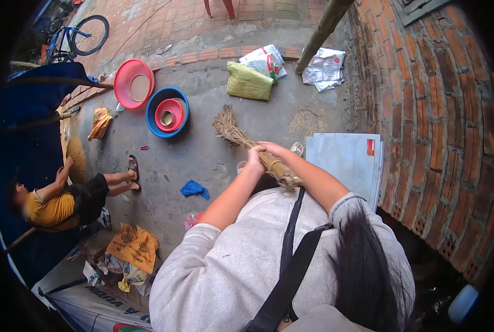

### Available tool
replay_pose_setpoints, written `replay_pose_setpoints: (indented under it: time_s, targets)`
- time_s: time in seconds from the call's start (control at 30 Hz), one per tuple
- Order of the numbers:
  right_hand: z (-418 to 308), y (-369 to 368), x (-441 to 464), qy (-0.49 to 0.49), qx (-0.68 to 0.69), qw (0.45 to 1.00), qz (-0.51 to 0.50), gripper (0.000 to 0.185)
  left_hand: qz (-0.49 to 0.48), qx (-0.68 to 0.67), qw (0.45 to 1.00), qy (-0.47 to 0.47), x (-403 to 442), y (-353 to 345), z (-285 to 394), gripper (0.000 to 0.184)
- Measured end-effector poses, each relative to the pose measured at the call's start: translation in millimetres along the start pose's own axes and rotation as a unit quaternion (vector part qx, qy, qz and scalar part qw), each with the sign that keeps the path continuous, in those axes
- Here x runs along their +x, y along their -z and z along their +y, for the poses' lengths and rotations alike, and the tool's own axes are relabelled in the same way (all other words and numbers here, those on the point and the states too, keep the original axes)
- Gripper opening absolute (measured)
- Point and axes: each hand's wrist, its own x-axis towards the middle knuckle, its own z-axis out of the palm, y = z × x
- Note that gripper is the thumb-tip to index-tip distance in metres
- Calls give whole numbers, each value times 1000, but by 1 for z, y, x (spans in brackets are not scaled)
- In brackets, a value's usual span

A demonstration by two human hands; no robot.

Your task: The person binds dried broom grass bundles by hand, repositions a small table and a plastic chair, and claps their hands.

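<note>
A short straw hand broom is held in front of my body, its frayed bristle end pointing up and left in the head view. Its thick bundled butt end comes back close to my chest. My left hand is closed around the middle of the broom. Just beside it, my right hand also grips the broom, fingers partly hidden. The bristles hang above the grey concrete floor; whether they touch it I cannot tell. Some pale husks are scattered on the floor past my right hand.
Ahead lie a green sack and white bags by a wooden post. A blue basin and a red basin stand left, near another person. A white panel and brick wall are right.
</note>
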Motion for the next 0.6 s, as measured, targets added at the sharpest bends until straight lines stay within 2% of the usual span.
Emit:
replay_pose_setpoints:
  time_s: [0.1, 0.2, 0.33, 0.37, 0.4, 0.5, 0.6]
  targets:
    - [-19, 87, 3, -4, 74, 997, 6, 17, -7, 14, 1000, 11, 21, -66, -34, 37]
    - [-35, 164, 10, -15, 144, 989, 23, 20, -39, 66, 990, 118, 33, -125, -60, 31]
    - [-54, 259, 5, -18, 220, 974, 49, 24, -87, 101, 981, 143, 85, -167, -94, 26]
    - [-96, 218, -63, -27, 44, 993, 104, 16, -102, 100, 979, 147, 98, -172, -99, 26]
    - [-105, 219, -73, -31, 41, 993, 105, 16, -115, 101, 977, 150, 106, -174, -102, 25]
    - [-120, 218, -80, 100, -7, 989, 107, 10, -151, 120, 969, 156, 126, -177, -95, 23]
    - [-115, 218, -57, 91, -11, 993, 74, 10, -181, 151, 958, 164, 90, -184, -69, 19]
